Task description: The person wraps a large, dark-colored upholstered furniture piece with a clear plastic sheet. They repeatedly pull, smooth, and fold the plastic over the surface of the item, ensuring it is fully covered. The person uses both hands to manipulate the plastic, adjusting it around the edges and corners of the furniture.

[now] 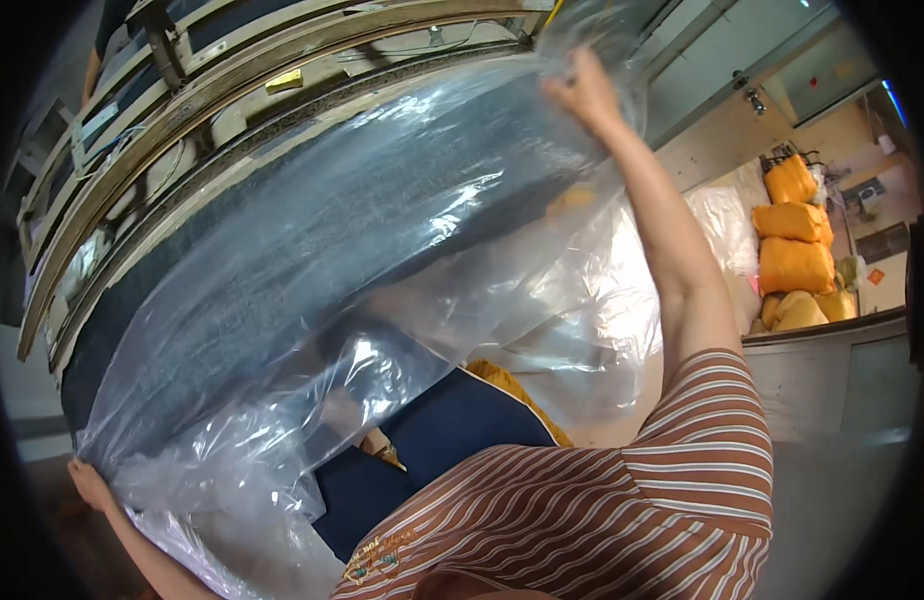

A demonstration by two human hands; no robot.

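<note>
A large clear plastic sheet stretches in front of me between my two arms, creased and shiny, with loose folds falling toward my legs. My left hand grips its edge at the lower left. Raised at the far right, my right hand is closed on another part of the sheet, which bunches and blurs around the fingers. Dark grey-blue fabric lies under the plastic over a long surface. Only its left end shows uncovered.
A frame of long wooden rails runs along the far side, with a small yellow object on it. Stacked orange bundles and a white plastic-wrapped bundle stand at the right. Yellow-brown material lies beside my legs.
</note>
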